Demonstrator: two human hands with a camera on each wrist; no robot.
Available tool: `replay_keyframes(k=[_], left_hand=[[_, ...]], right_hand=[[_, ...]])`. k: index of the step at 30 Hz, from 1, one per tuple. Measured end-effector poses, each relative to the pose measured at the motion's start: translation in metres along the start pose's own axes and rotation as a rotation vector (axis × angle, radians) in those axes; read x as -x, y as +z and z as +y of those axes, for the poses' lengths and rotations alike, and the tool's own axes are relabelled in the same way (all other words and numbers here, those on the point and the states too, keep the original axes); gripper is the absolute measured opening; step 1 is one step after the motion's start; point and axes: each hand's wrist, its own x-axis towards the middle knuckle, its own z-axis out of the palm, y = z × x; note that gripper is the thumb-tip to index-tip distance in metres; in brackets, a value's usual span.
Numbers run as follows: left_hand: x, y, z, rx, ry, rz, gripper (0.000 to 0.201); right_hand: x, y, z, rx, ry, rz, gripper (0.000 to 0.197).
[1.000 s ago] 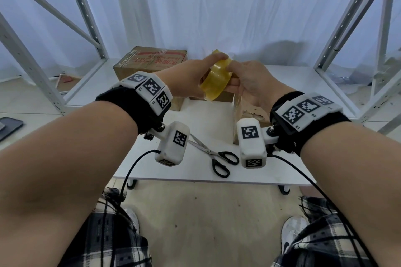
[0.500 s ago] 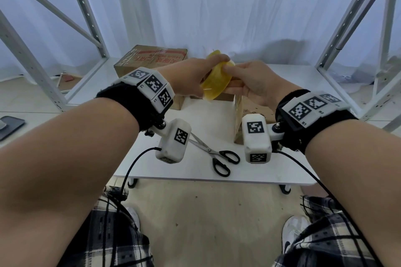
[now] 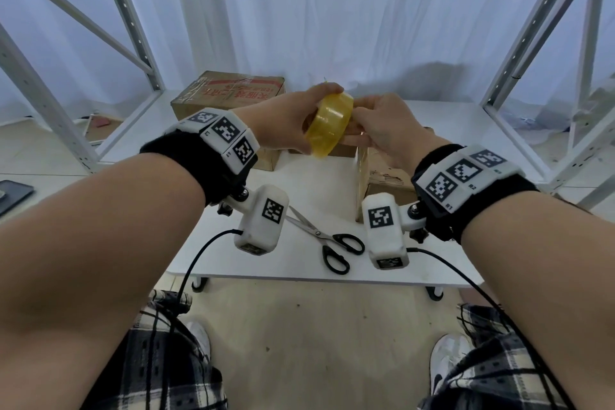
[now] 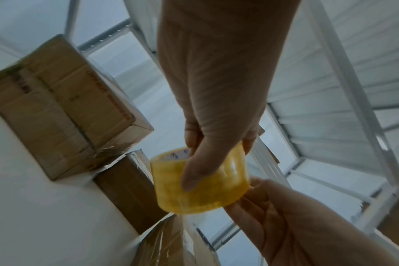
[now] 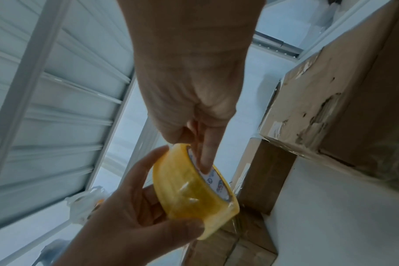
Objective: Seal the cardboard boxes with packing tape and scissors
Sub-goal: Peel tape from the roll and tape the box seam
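A yellowish roll of packing tape (image 3: 327, 125) is held in the air over the white table (image 3: 299, 263), between both hands. My left hand (image 3: 296, 121) grips its outer band, thumb across the band (image 4: 194, 172). My right hand (image 3: 366, 126) pinches the roll's wall, with one finger inside the core (image 5: 204, 158). Black-handled scissors (image 3: 332, 243) lie shut on the table near its front edge, below my wrists. Three cardboard boxes stand behind: a printed one at back left (image 3: 229, 93), a small one behind the roll (image 4: 125, 189), and a taped one at right (image 3: 382, 176).
White metal shelf uprights (image 3: 133, 33) flank the table on both sides, with a beam overhead. A white curtain hangs behind. A dark phone (image 3: 13, 193) lies on the floor at far left. My legs and shoes (image 3: 446, 366) are under the front edge.
The roll has been turned between my hands, so its broad outer band now faces me. Both hands stay on it at about the same height; the scissors have not moved.
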Motion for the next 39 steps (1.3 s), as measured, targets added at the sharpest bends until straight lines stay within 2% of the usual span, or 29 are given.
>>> replay_keyframes(k=[3,6,10,13,16,22,25,28,32,37,39], left_hand=[[0.005,-0.003,-0.005,0.263,-0.05,-0.015,0.098],[0.007,-0.003,-0.005,0.385,-0.096,-0.04,0.1],[0.009,-0.005,-0.005,0.528,-0.138,-0.043,0.095],[0.01,-0.007,-0.004,0.582,-0.13,-0.048,0.092],[0.012,-0.009,-0.005,0.608,-0.119,-0.103,0.089],[0.02,-0.02,-0.009,0.689,-0.095,-0.372,0.093],[0.024,-0.02,-0.012,0.791,-0.086,-0.431,0.088],[0.025,-0.015,-0.012,0.914,-0.084,-0.364,0.083],[0.019,-0.017,-0.003,1.04,-0.077,-0.247,0.073],[0.015,-0.02,0.004,1.175,-0.108,-0.077,0.062],[0.012,-0.019,0.006,1.157,-0.134,0.029,0.058]], right_hand=[[-0.002,-0.004,0.002,0.137,-0.16,-0.005,0.035],[-0.002,-0.006,0.009,0.326,-0.314,-0.043,0.032],[-0.002,-0.008,0.008,0.363,-0.39,-0.022,0.028],[-0.003,-0.011,0.007,0.336,-0.4,-0.03,0.024],[-0.002,-0.018,0.005,0.28,-0.365,-0.108,0.019],[0.009,-0.029,-0.005,0.19,-0.223,-0.321,0.01],[0.011,-0.03,-0.006,0.217,-0.2,-0.367,0.009],[0.007,-0.03,-0.003,0.235,-0.229,-0.337,0.001],[-0.003,-0.034,0.001,0.292,-0.289,-0.234,0.015],[-0.01,-0.028,0.007,0.263,-0.261,-0.166,0.018],[-0.01,-0.022,0.005,0.199,-0.276,-0.114,0.018]])
